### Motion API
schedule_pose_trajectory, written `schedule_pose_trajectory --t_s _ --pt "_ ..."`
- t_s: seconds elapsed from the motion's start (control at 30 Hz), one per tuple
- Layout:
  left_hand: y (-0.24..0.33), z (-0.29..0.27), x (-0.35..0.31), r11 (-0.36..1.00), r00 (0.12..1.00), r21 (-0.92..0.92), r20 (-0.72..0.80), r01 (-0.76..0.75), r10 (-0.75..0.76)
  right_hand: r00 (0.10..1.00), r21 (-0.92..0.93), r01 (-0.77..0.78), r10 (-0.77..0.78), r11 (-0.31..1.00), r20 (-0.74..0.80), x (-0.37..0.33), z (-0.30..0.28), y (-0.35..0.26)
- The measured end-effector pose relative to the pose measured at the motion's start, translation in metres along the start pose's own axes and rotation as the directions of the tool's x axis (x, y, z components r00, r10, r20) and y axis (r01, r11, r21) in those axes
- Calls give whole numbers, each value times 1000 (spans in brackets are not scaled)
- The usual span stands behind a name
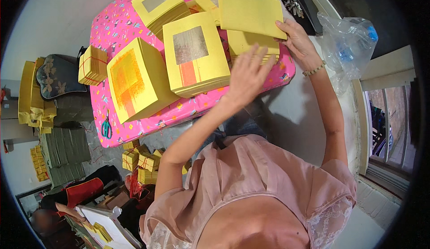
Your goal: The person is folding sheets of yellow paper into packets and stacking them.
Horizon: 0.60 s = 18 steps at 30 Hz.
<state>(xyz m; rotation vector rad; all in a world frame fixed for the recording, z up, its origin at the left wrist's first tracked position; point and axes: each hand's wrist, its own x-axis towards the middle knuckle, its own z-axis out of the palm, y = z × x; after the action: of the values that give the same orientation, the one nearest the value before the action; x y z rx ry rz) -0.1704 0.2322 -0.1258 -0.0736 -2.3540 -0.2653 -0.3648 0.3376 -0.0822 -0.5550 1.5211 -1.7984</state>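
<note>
My right hand (298,43), with a beaded bracelet at its wrist, grips the right corner of a folded-looking sheaf of yellow paper (251,10). The sheaf is tilted over a lower stack of yellow paper (246,42). Slightly blurred, my left hand (248,76) is over the front of that lower stack, fingers apart; whether it touches the paper I cannot tell. Left of it stands a tall yellow paper stack with a silver square (190,45) and an orange-red strip. Farther left is another stack with an orange printed patch (126,83).
A pink patterned cloth (174,121) covers the table. On it lie teal-handled scissors (106,127), a tied yellow bundle (92,65) and another silver-square stack (154,1). A black bag with keys (298,9) and clear plastic (349,43) are at right. Tied bundles (148,161) are below the table.
</note>
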Motion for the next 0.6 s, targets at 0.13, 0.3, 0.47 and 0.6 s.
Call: schedule_pose_trajectory --t_s 0.13,0.3,0.47,0.6 --pt "11 43 -30 978 959 -24 202 207 -198 1000 0 -5 5 1000 -2 3 -13 33" --pt "3 75 -46 930 876 5 333 368 -348 994 -208 70 -85 976 -66 11 -27 88" --pt "-1 74 -47 946 866 68 385 316 -318 974 -408 138 -197 902 -108 21 -49 134" --pt "-5 72 -53 939 897 -18 305 343 -321 939 -794 71 -309 604 -151 8 -22 127"
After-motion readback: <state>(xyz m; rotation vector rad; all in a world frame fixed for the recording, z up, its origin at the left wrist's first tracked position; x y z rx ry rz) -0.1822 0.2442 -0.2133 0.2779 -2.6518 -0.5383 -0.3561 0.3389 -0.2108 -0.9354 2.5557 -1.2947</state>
